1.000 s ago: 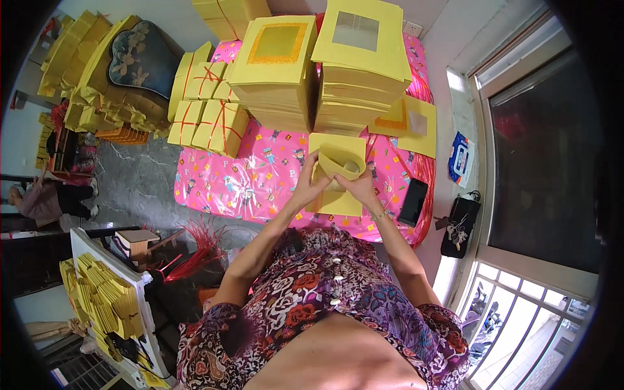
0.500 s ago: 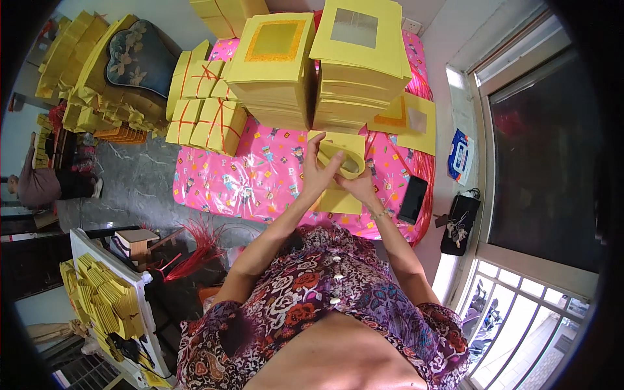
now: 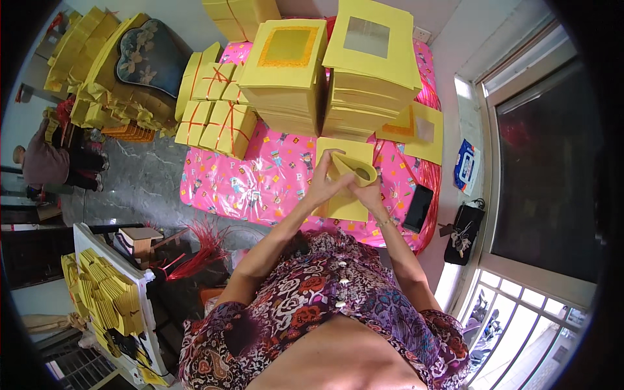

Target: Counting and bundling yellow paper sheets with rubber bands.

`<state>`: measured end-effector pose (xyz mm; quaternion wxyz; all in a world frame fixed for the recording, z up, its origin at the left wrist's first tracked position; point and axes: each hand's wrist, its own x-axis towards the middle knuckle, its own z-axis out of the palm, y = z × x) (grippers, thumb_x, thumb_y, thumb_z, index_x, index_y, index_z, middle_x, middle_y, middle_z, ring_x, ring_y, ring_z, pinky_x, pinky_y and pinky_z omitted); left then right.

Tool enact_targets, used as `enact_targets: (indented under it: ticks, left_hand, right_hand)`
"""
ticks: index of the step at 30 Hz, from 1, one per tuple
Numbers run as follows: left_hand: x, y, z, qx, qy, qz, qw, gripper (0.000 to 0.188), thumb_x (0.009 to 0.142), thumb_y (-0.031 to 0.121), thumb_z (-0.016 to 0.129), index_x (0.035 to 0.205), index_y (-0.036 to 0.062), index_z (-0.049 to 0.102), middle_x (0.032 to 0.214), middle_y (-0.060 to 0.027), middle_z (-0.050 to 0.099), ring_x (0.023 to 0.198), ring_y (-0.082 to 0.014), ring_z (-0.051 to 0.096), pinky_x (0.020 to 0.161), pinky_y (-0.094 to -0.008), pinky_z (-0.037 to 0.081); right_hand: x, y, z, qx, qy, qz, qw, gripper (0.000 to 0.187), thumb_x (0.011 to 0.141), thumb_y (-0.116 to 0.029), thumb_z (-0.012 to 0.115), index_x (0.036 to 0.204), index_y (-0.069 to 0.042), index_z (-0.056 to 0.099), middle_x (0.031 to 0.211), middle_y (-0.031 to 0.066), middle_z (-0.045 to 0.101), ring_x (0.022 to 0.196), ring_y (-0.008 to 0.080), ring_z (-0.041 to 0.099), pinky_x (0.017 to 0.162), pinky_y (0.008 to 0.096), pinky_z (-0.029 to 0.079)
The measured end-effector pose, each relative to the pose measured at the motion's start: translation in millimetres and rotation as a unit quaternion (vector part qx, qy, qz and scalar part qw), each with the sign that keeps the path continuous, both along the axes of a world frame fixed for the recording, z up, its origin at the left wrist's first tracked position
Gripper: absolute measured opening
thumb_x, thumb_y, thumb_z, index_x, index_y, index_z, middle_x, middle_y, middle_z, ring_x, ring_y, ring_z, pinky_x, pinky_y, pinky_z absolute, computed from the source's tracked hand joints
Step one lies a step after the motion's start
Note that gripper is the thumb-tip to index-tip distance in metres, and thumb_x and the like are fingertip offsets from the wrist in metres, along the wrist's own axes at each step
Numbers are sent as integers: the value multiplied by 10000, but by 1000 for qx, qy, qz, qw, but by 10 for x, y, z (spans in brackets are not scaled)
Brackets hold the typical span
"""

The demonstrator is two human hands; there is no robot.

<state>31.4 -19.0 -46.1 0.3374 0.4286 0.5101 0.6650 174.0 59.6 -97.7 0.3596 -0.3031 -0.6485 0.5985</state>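
Note:
Between my two hands a yellow paper sheet point(image 3: 355, 168) is bent round into a loop, its open end facing up and right. My left hand point(image 3: 324, 185) grips the loop's left side, thumb laid across the front. On its lower right edge, my right hand point(image 3: 368, 195) is closed, its fingers partly hidden by the paper. Under the loop, flat yellow paper point(image 3: 348, 209) lies on the pink patterned table cover point(image 3: 247, 188). Just beyond rise two tall stacks, one topped by a sheet with a gold-and-orange square point(image 3: 286, 49), the other by one with a silver square point(image 3: 367, 36).
Yellow bundles point(image 3: 227, 133) tied with red string sit at the table's left. A black phone point(image 3: 418, 208) lies on the right, beside red strands. Keys point(image 3: 463, 239) rest on a black pouch near a wipes pack point(image 3: 465, 166). Another person point(image 3: 47, 162) is far left.
The sheet has been bent into a narrower loop, and both hands sit slightly lower in the picture. The whole view has shifted a little. The other person has changed posture.

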Motion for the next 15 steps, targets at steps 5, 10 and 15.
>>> enact_targets:
  ticks: [5,10,15]
  left_hand:
    - [-94,-40,-107,-8,91,-52,994,510,858,170,686,1280,32,435,1209,-120,573,1159,-206,525,976,-337,413]
    - [-158,7,-287,-29,90,-66,993,428,886,119,643,1259,19,460,1158,-109,581,1098,-192,546,949,-332,422]
    - [-144,-7,-379,-77,94,-53,991,282,907,57,596,1177,14,527,1056,-69,594,997,-155,560,898,-301,438]
  right_hand:
    - [-7,18,4,-9,17,16,1000,412,773,-82,774,1144,-10,611,1076,51,672,967,129,633,839,284,517]
    - [-44,40,10,-26,8,6,1000,358,783,-75,766,1110,-9,635,1041,50,686,934,118,640,819,273,524]
    - [-65,6,28,-25,11,-12,1000,311,793,-54,749,1083,-10,647,1023,38,688,926,109,637,810,263,520]
